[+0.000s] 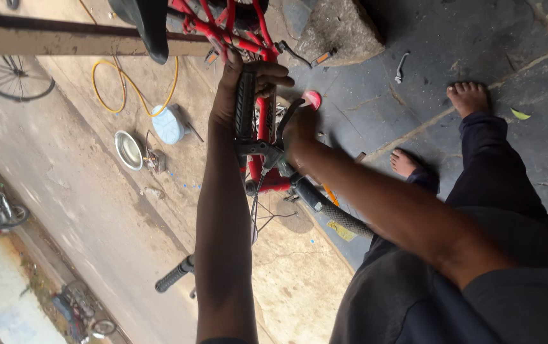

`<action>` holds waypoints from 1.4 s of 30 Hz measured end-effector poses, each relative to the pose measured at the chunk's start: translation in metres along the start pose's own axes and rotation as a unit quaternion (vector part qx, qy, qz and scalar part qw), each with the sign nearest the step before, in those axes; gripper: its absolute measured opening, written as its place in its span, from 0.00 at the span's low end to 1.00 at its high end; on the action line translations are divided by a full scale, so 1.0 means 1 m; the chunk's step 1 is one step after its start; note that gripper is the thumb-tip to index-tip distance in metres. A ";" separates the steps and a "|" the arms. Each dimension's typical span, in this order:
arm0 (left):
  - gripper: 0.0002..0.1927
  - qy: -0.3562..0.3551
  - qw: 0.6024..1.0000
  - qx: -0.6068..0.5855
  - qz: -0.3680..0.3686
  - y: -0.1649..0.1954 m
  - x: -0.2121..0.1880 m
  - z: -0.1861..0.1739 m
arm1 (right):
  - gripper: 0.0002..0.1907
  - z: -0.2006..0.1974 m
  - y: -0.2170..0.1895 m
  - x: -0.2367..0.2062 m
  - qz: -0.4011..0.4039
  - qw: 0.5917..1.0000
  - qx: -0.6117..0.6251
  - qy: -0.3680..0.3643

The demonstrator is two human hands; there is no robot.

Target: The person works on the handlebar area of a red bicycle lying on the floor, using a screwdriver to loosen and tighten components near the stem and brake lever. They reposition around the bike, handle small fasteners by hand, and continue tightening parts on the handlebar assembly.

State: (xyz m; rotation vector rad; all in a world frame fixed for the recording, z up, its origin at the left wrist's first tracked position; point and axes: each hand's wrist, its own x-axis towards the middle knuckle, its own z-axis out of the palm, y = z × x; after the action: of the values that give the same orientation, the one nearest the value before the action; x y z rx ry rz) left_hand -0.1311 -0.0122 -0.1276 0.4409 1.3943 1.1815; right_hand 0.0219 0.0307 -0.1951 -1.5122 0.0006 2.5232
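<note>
Black grip (pixel 244 102) clasped by left hand (pixel 239 89).

The handlebar grip (pixel 244 102) sits at the centre, with the bicycle frame (pixel 262 121) just right of it and the saddle (pixel 149 25) farther off to its left. The bowl (pixel 128 150) and coiled hose (pixel 135 86) lie well left. The stone block (pixel 337 28) lies far right.

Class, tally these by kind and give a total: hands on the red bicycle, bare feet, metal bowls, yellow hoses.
Hands on the red bicycle: 2 (left hand around the black grip, right hand at the brake lever)
Bare feet: 2
Metal bowl: 1
Yellow hose: 1
Total: 6
</note>
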 end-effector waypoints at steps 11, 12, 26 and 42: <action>0.65 -0.115 0.986 -0.068 -0.101 0.002 -0.004 0.004 | 0.04 0.013 0.022 -0.019 -0.059 0.990 -0.018 -0.126; 0.65 -0.126 0.984 -0.076 -0.105 0.002 -0.003 0.003 | 0.04 0.014 0.023 -0.020 -0.069 0.989 -0.009 -0.131; 0.55 -0.118 0.979 -0.141 -0.092 -0.009 0.002 -0.005 | 0.05 -0.069 -0.019 -0.069 -0.408 0.788 -0.428 -0.168; 0.56 -0.123 0.981 -0.119 -0.087 -0.003 0.006 -0.004 | 0.11 -0.035 -0.021 -0.077 -0.550 0.589 -0.488 -0.336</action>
State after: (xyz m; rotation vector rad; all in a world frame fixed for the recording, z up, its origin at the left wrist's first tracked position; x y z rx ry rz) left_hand -0.1351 -0.0101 -0.1343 0.2796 1.0428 1.0940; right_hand 0.0909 0.0349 -0.1422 -0.1690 -1.9606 1.6632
